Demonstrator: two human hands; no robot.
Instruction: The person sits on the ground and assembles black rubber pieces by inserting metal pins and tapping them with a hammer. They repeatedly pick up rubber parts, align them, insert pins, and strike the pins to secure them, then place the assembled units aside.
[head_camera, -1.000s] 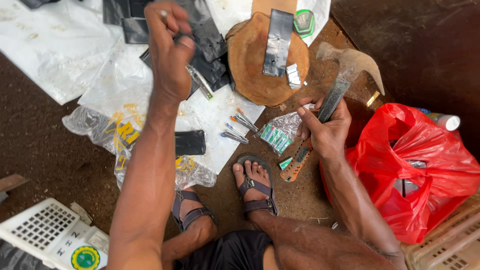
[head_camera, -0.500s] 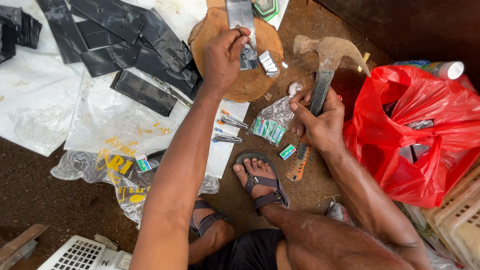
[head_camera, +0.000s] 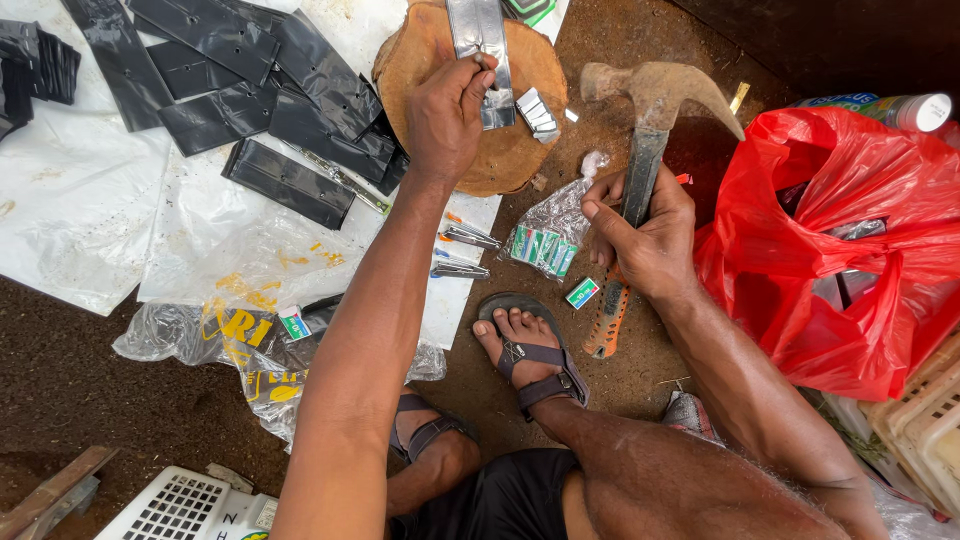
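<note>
Two grips are at work here. The left hand (head_camera: 445, 115) pinches something too small to make out between thumb and fingertips, pressing it against the grey, flat metal strip (head_camera: 480, 50) that lies across the round slice of brown tree trunk (head_camera: 470, 100), a rough block with a bark edge and a pale, scarred top. The right hand (head_camera: 645, 235) is wrapped tight around the dark shaft of a rusty steel claw hammer with an orange rubber handle end (head_camera: 640, 170); its pitted head is up beside the block, not touching it.

This looks like the placing step: the strip is set on the block and steadied, with the hammer held ready. A blow would need the left fingers clear of the strike point and the strip flat.

Just right of the strip lie a few small folded silver clips (head_camera: 535, 110). Black rectangular plastic strips (head_camera: 260, 90), matte and creased, spread over white crinkled plastic sheeting (head_camera: 80, 210) to the left. A clear crumpled packet of green-labelled small boxes (head_camera: 545, 245) lies near the hammer hand, and a glossy red plastic bag (head_camera: 840, 250) sits at the right, on brown earth.
</note>
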